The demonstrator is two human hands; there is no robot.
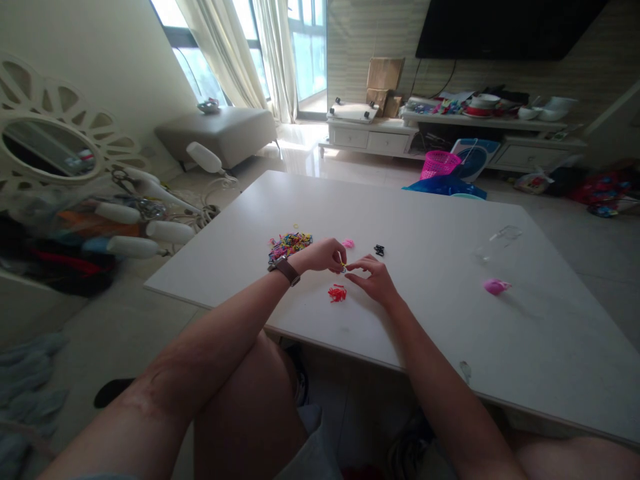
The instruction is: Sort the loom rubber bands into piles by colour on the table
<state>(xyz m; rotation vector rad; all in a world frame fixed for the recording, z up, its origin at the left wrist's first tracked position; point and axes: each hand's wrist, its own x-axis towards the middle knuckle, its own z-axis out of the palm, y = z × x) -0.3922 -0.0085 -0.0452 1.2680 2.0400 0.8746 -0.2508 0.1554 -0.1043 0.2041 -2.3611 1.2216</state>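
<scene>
My left hand [327, 255], with a watch [287, 270] on its wrist, is closed in a pinch above the white table [430, 240]. A tiny yellow piece, which looks like a rubber band [343, 267], shows at its fingertips. Facing it from the right is my right hand [374, 280], its thumb and index finger slightly apart beside that piece. Beyond my left wrist lies a multicoloured heap of small bands [293, 244]. Little piles surround my hands: pink pieces [349, 244], black pieces [379, 250] and, nearer me, red pieces [337, 293].
A pink object [497, 287] and a clear item [505, 233] rest on the table's right side. White lamp shades [170, 232] stand close to its left edge. Past the far edge are a pink basket [440, 164] and a low cabinet [365, 138].
</scene>
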